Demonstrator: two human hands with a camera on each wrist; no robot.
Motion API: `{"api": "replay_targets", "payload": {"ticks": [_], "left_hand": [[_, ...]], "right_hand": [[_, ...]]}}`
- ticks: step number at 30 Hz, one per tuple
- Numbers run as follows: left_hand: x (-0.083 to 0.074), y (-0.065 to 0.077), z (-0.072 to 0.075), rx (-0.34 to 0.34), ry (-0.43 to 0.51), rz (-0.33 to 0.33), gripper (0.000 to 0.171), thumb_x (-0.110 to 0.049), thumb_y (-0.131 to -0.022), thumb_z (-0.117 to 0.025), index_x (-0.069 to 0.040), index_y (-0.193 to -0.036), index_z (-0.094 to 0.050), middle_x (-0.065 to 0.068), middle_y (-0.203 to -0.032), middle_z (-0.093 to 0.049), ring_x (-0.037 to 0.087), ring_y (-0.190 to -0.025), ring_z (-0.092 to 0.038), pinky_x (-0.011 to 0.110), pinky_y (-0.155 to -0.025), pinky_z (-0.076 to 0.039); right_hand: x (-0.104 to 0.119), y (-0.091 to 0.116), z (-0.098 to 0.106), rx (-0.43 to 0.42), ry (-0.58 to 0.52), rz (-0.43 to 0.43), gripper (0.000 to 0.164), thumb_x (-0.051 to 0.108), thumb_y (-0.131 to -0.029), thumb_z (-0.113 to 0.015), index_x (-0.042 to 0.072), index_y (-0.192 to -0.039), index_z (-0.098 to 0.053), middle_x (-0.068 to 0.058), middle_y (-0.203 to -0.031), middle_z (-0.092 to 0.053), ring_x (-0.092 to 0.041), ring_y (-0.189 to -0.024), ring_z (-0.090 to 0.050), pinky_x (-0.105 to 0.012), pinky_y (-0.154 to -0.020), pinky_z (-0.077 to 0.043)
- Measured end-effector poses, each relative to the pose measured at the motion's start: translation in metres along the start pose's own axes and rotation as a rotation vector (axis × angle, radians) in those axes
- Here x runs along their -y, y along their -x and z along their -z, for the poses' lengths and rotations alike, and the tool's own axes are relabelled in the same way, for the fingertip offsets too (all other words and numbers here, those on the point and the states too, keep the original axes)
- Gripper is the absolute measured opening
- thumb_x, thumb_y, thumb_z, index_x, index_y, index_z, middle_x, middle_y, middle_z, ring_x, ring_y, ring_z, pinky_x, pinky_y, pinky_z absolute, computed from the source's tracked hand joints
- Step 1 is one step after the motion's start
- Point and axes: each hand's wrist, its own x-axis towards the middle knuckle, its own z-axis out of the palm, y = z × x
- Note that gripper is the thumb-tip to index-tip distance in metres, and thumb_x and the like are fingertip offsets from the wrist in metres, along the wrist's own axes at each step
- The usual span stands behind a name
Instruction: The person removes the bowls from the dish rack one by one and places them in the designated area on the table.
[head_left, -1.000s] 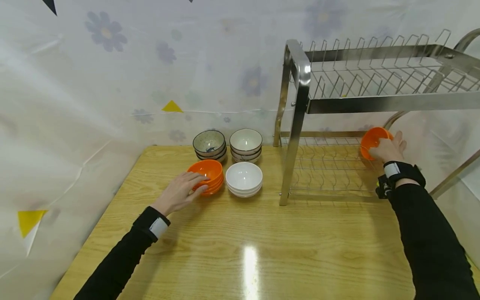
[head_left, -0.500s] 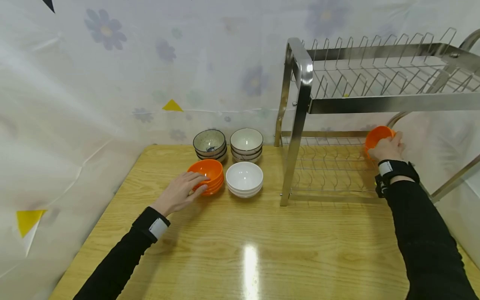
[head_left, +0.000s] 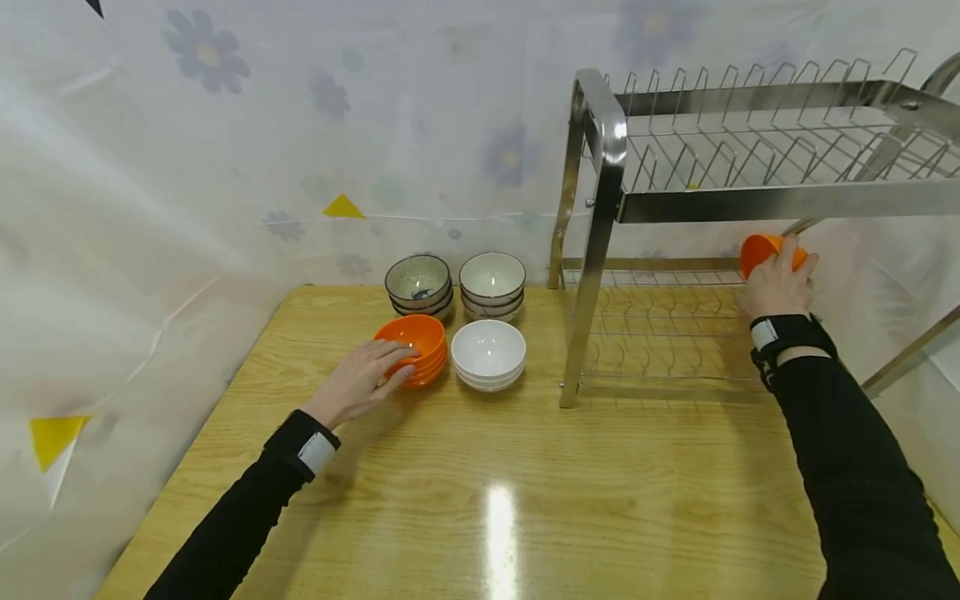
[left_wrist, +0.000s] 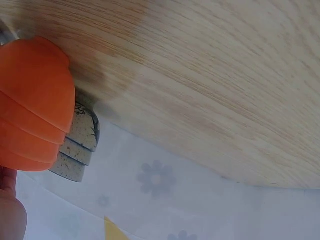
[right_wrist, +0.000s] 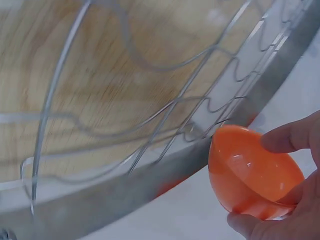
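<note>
My right hand (head_left: 780,287) pinches the wall of a small orange bowl (head_left: 756,250) between thumb and fingers. Tipped onto its side, that bowl (right_wrist: 250,170) is close to the metal rail of the dish rack's lower tier (head_left: 667,333), at its back right. My left hand (head_left: 356,383) rests with loose fingers over the near rim of a stack of orange bowls (head_left: 429,367). The left wrist view shows this orange stack (left_wrist: 35,95) side-on, with part of the hand (left_wrist: 10,210) at its edge.
Beside the orange stack stand white bowls (head_left: 489,354). Behind are speckled bowls (head_left: 418,285) and dark-rimmed cream bowls (head_left: 492,282). The rack's upper tier (head_left: 772,204) overhangs the lower one, and its left leg (head_left: 588,283) stands near the bowls. A flowered sheet (head_left: 420,125) hangs behind the table.
My right hand has shifted slightly up and toward the back right with the orange bowl, turning it. The left hand has stayed at the orange stack.
</note>
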Motion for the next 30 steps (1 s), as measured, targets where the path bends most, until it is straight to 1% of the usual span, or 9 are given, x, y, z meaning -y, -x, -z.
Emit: {"api": "replay_targets", "payload": {"ticks": [4, 5, 8, 11, 15, 18, 22, 26, 30], "left_hand": [[-0.001, -0.003, 0.001, -0.002, 0.017, -0.004, 0.032, -0.024, -0.101, -0.061, -0.008, -0.129, -0.067, 0.014, -0.129, -0.068, 0.037, -0.128, -0.059, 0.058, -0.116, -0.041], [-0.002, -0.004, 0.001, -0.006, 0.019, -0.008, 0.032, -0.024, -0.101, -0.061, -0.007, -0.129, -0.067, 0.014, -0.129, -0.068, 0.037, -0.128, -0.059, 0.058, -0.116, -0.041], [-0.003, -0.008, 0.003, -0.019, 0.023, -0.028, 0.032, -0.024, -0.101, -0.061, -0.007, -0.128, -0.067, 0.013, -0.129, -0.069, 0.035, -0.127, -0.06, 0.057, -0.115, -0.042], [-0.005, -0.013, 0.004, -0.024, 0.013, -0.051, 0.03, -0.024, -0.102, -0.06, -0.009, -0.127, -0.067, 0.01, -0.128, -0.069, 0.032, -0.126, -0.061, 0.055, -0.114, -0.044], [-0.008, -0.019, 0.006, -0.031, 0.01, -0.076, 0.03, -0.024, -0.102, -0.06, -0.01, -0.127, -0.068, 0.01, -0.127, -0.069, 0.031, -0.125, -0.061, 0.053, -0.112, -0.045], [-0.01, -0.024, 0.007, -0.028, 0.014, -0.083, 0.03, -0.024, -0.102, -0.059, -0.009, -0.127, -0.067, 0.01, -0.128, -0.068, 0.031, -0.126, -0.06, 0.052, -0.113, -0.045], [-0.013, -0.03, 0.007, -0.024, 0.016, -0.096, 0.031, -0.023, -0.103, -0.058, -0.009, -0.129, -0.067, 0.011, -0.13, -0.067, 0.031, -0.127, -0.059, 0.052, -0.114, -0.044], [-0.017, -0.037, 0.008, -0.056, 0.019, -0.13, 0.031, -0.022, -0.102, -0.059, -0.008, -0.128, -0.067, 0.012, -0.13, -0.067, 0.032, -0.127, -0.059, 0.052, -0.114, -0.044], [-0.022, -0.046, 0.008, -0.089, 0.02, -0.155, 0.03, -0.023, -0.102, -0.059, -0.008, -0.127, -0.068, 0.01, -0.128, -0.068, 0.031, -0.126, -0.06, 0.051, -0.114, -0.045]], "right_hand": [[0.001, -0.002, 0.004, 0.049, -0.096, 0.059, 0.047, 0.016, -0.092, -0.045, -0.03, -0.088, -0.047, -0.056, -0.141, -0.012, -0.068, -0.132, -0.018, -0.075, -0.105, -0.03], [0.002, -0.003, 0.005, 0.061, -0.133, 0.076, 0.044, 0.017, -0.092, -0.044, -0.025, -0.079, -0.047, -0.058, -0.131, -0.024, -0.068, -0.132, -0.019, -0.074, -0.103, -0.03], [0.007, -0.003, 0.007, 0.094, -0.253, 0.072, 0.036, 0.018, -0.091, -0.041, -0.006, -0.064, -0.042, -0.054, -0.111, -0.039, -0.067, -0.117, -0.036, -0.073, -0.099, -0.038], [0.016, -0.003, 0.006, 0.088, -0.342, 0.052, 0.031, 0.017, -0.09, -0.043, 0.0, -0.064, -0.04, -0.037, -0.08, -0.042, -0.056, -0.093, -0.049, -0.061, -0.081, -0.049], [0.032, 0.002, 0.006, 0.101, -0.44, -0.001, 0.037, 0.015, -0.09, -0.048, -0.019, -0.102, -0.055, -0.04, -0.097, -0.055, -0.045, -0.079, -0.058, -0.028, -0.056, -0.043], [0.044, 0.002, 0.006, 0.171, -0.542, 0.009, 0.058, 0.008, -0.091, -0.048, -0.025, -0.138, -0.039, -0.048, -0.128, -0.049, -0.05, -0.098, -0.067, -0.017, -0.054, -0.051], [0.061, 0.004, 0.009, 0.286, -0.635, 0.045, 0.063, -0.001, -0.09, -0.048, -0.024, -0.145, -0.029, -0.05, -0.14, -0.038, -0.046, -0.101, -0.071, -0.02, -0.059, -0.061], [0.079, 0.009, 0.014, 0.38, -0.674, 0.093, 0.062, -0.001, -0.092, -0.048, -0.023, -0.146, -0.029, -0.049, -0.144, -0.035, -0.024, -0.08, -0.078, -0.023, -0.065, -0.063], [0.097, 0.015, 0.015, 0.45, -0.717, 0.142, 0.057, -0.001, -0.095, -0.046, -0.022, -0.146, -0.031, -0.046, -0.145, -0.034, -0.009, -0.074, -0.075, -0.025, -0.072, -0.064]]}}
